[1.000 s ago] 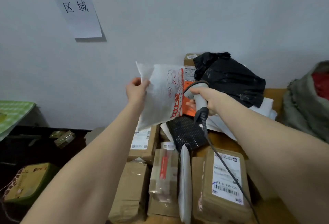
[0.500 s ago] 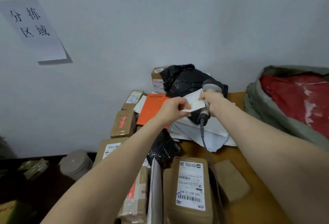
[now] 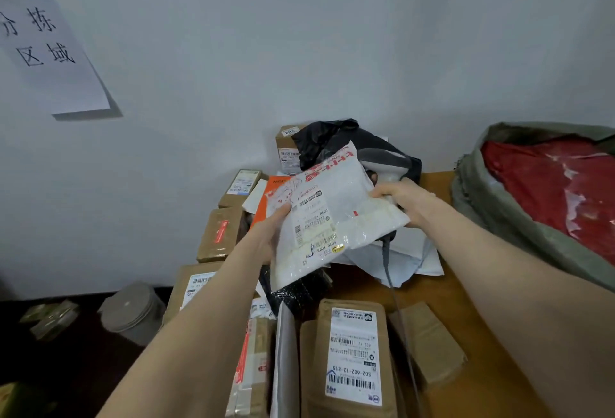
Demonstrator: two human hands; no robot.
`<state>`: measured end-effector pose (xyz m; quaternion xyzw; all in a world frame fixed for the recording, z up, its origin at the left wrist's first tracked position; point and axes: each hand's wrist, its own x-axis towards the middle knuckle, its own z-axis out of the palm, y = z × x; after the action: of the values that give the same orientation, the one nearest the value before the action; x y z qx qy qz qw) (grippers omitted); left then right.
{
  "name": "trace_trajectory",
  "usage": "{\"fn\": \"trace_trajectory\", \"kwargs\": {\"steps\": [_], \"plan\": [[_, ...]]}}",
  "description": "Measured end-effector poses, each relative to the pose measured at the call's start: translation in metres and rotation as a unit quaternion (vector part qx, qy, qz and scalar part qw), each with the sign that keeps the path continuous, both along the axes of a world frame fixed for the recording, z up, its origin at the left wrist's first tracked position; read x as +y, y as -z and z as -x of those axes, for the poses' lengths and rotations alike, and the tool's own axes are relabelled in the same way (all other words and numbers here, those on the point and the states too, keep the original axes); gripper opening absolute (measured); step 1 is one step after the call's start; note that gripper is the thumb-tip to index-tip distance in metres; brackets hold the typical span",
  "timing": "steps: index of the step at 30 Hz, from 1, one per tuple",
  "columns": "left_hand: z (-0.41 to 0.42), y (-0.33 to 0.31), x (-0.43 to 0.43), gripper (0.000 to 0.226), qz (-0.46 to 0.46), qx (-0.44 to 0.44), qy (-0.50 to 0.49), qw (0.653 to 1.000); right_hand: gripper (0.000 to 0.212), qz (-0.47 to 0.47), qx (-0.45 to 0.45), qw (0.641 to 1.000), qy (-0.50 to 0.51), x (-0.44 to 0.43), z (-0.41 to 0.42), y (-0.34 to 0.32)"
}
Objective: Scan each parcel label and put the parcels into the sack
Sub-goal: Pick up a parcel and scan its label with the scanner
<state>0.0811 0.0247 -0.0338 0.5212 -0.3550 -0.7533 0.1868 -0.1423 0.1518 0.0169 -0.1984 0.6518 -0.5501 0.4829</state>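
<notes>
parcel (image 3: 332, 218) now label-up, was edge-on | left hand (image 3: 266, 234) fingers pinched its left edge | right hand (image 3: 407, 199) fingers gripped scanner (image 3: 389, 168)

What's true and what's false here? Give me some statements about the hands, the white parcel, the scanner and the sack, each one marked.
1. The left hand grips the white parcel. True.
2. The parcel shows its blank side to the camera. False: its label faces the camera.
3. The right hand holds the scanner. True.
4. The sack lies to the right of the parcels. True.
5. It is empty. False: something red lies in it.
</notes>
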Motion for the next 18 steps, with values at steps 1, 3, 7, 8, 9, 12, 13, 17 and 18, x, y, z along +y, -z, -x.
{"fn": "trace_trajectory", "kwargs": {"steps": [1,3,7,8,9,12,13,17,18], "plan": [[0.001,-0.004,0.001,0.052,0.014,-0.006,-0.021,1.0,0.016,-0.019,0.033,0.999,0.007,-0.002,0.0,0.003],[-0.003,-0.014,0.003,0.048,0.067,-0.062,-0.039,0.995,0.028,-0.068,0.098,0.993,0.021,-0.005,0.0,0.008],[-0.016,-0.013,-0.005,0.042,0.142,-0.08,-0.091,0.982,0.033,-0.091,0.127,0.986,0.049,-0.01,-0.005,0.021],[-0.019,-0.01,-0.008,0.039,0.146,-0.067,-0.103,0.982,0.032,-0.086,0.116,0.988,0.054,-0.011,-0.008,0.023],[-0.022,-0.006,-0.012,0.038,0.153,-0.068,-0.111,0.98,0.03,-0.078,0.104,0.99,0.058,-0.013,-0.011,0.023],[-0.028,0.0,-0.014,0.038,0.158,-0.068,-0.114,0.979,0.024,-0.056,0.087,0.994,0.046,-0.019,-0.023,0.025],[-0.031,0.001,-0.016,0.039,0.155,-0.073,-0.11,0.979,0.023,-0.054,0.089,0.994,0.04,-0.022,-0.028,0.025],[-0.046,0.009,-0.025,0.04,0.148,-0.064,-0.072,0.984,0.016,-0.026,0.006,0.998,0.057,-0.032,-0.041,0.028],[-0.048,0.008,-0.024,0.037,0.14,-0.056,-0.059,0.987,0.014,-0.011,-0.024,0.998,0.063,-0.034,-0.043,0.027]]}}
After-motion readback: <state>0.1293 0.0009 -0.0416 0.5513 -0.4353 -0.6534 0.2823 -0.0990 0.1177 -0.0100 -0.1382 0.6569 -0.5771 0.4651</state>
